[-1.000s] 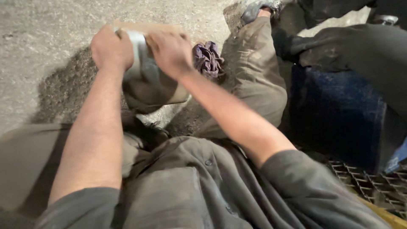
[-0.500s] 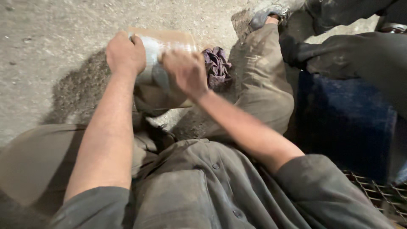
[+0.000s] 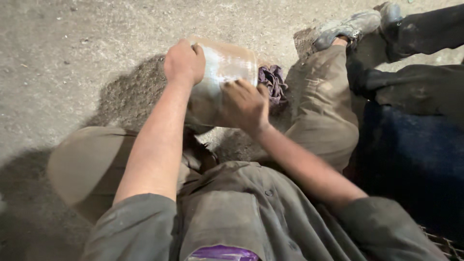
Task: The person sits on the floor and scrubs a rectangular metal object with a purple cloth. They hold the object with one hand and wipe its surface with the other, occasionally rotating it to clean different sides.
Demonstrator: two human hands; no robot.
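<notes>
Seated on the concrete floor [image 3: 72,43], legs apart, looking down between the knees.

Left hand [image 3: 184,62]: reaches out along a bare forearm and sits on the far upper rim of the clear glass jar [image 3: 224,79]. Its fingers are curled over the edge, clenched on the glass, thumb side toward the viewer.

The jar: between the thighs, off the floor or just touching it (the underside is hidden by the hands, so I cannot tell which). It lies tipped, its long axis running from the lower left near the lap up and away to the right, the shiny rounded end farthest from the body. Surface is dusty and glare-streaked; contents cannot be made out.

Right hand [image 3: 244,104]: pressed against the near side of the jar, fingers spread and wrapped on the wall, blurred by motion. It is the nearer hand to the body; the left holds the far end. So the jar is braced between the two, one at each end of its axis.

Just right of the jar, touching or nearly so, a crumpled purple rag [image 3: 273,82] lies on the floor against the right trouser leg [image 3: 324,111]. Farther right, a worn shoe [image 3: 348,28], and beyond it someone else's dark-clothed legs [image 3: 411,92].
</notes>
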